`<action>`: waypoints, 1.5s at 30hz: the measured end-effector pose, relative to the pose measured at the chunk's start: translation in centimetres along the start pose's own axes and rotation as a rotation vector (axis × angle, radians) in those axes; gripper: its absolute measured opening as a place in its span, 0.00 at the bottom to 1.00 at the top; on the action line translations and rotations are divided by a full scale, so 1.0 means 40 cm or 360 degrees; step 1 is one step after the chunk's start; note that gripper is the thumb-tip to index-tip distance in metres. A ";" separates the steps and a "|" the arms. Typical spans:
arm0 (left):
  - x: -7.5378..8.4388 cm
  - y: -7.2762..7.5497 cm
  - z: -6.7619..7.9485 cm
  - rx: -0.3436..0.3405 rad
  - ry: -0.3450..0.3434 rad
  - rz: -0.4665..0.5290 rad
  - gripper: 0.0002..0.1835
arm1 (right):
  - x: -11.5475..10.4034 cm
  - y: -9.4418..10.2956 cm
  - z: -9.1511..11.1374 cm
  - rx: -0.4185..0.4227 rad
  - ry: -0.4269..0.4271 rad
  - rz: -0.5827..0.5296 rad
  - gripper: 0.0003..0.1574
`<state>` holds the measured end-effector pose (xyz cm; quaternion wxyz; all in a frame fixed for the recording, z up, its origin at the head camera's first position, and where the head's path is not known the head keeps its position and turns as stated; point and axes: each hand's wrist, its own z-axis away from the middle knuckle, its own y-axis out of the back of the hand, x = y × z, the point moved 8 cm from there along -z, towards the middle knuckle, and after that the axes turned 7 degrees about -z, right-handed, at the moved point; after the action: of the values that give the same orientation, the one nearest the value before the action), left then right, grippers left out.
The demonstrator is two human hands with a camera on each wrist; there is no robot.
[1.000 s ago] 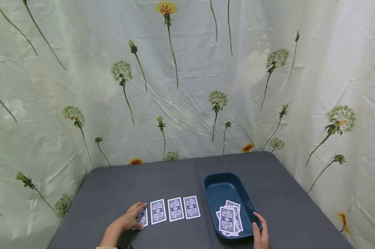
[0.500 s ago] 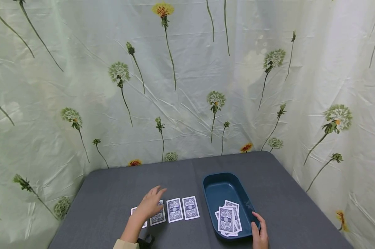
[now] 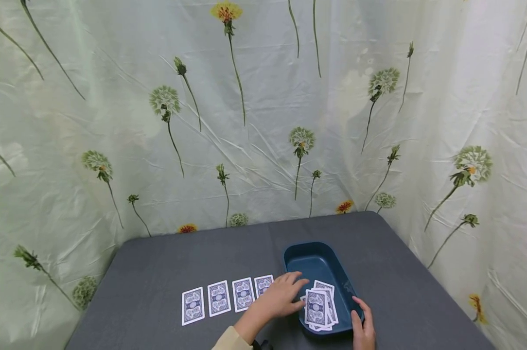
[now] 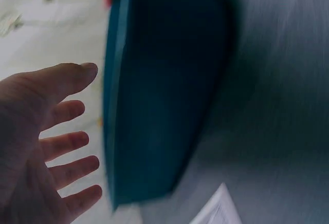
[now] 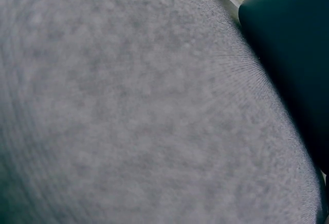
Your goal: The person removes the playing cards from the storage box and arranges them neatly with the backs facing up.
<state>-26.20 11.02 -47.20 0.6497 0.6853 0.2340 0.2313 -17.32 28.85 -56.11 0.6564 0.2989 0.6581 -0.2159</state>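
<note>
My left hand (image 3: 281, 294) reaches over the left rim of a dark blue tray (image 3: 313, 266), with its fingers spread and nothing between them. In the left wrist view its fingertips (image 4: 90, 72) stand apart from the tray's side wall (image 4: 159, 90). Just beyond those fingers, a loose pile of playing cards (image 3: 317, 307) lies back up inside the tray's near end. My right hand (image 3: 363, 326) grips the tray's rim at the near right corner. The right wrist view shows the tray's outer side (image 5: 293, 44), but the right hand is out of that view.
Several playing cards lie back up in a row left of the tray, from the leftmost card (image 3: 193, 306) to the rightmost card (image 3: 262, 284), which my left hand partly covers. A grey cloth (image 3: 158, 272) covers the table. A floral curtain (image 3: 263, 146) hangs behind it.
My left hand has left the leftmost card, passed rightward over the row without any card in it, and come to the tray. My right hand has stayed at the tray's corner.
</note>
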 end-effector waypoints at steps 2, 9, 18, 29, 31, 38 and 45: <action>0.038 -0.024 -0.019 -0.0047 -0.0058 -0.0046 0.27 | -0.002 -0.003 -0.001 0.0005 0.0014 -0.0027 0.21; 0.117 -0.099 -0.073 -0.0207 -0.0112 -0.0174 0.29 | -0.002 -0.010 -0.005 -0.0064 -0.0011 -0.0030 0.23; 0.117 -0.153 -0.126 -0.0450 -0.0046 -0.0291 0.40 | -0.002 -0.007 -0.002 -0.0030 0.0021 -0.0008 0.22; 0.117 -0.158 -0.139 -0.0483 -0.0071 -0.0158 0.38 | 0.001 -0.004 -0.005 -0.0033 0.0042 -0.0039 0.22; 0.116 -0.157 -0.139 -0.0496 -0.0063 -0.0153 0.38 | 0.000 -0.004 -0.006 -0.0037 0.0047 -0.0049 0.22; 0.114 -0.158 -0.139 -0.0537 -0.0066 -0.0154 0.38 | 0.002 -0.004 -0.005 -0.0032 0.0028 -0.0038 0.22; 0.113 -0.162 -0.143 -0.0585 -0.0064 -0.0170 0.39 | 0.007 -0.003 -0.007 -0.0056 -0.0006 -0.0028 0.23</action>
<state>-26.35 18.59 -53.32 0.7799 0.5461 0.2107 0.2217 -17.59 28.99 -56.40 0.6610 0.2812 0.6631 -0.2105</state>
